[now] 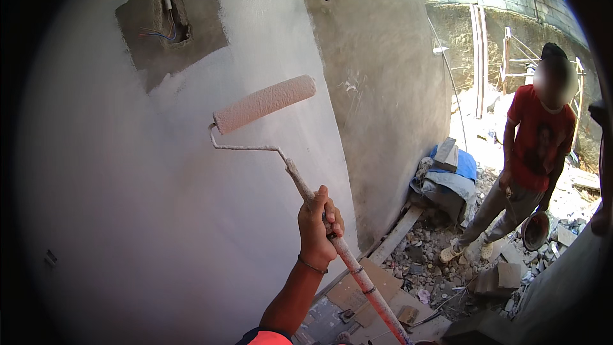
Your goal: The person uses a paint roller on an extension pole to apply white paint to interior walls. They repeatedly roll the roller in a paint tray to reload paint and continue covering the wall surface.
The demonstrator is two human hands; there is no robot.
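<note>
My left hand (320, 227) is wrapped around the extension pole of a paint roller, thumb pointing up along it. The pole (368, 287) is paint-spattered and bound with dark ties, and it slants down to the bottom edge of the view. At its upper end a bent wire frame carries the long, pale pinkish roller cover (266, 104). Behind the cover stands a wall with white paint (191, 191); whether the cover touches it, I cannot tell. Bare grey plaster (383, 105) borders the paint on the right. My right hand is out of view.
An unpainted patch around a wall recess (171, 14) has loose wires. On the right a person (539, 139) in a red shirt holds a bucket (535, 231). Rubble (416, 258), a concrete block (498, 279) and cardboard (366, 282) cover the ground. A blue-covered pile (462, 165) sits against the wall.
</note>
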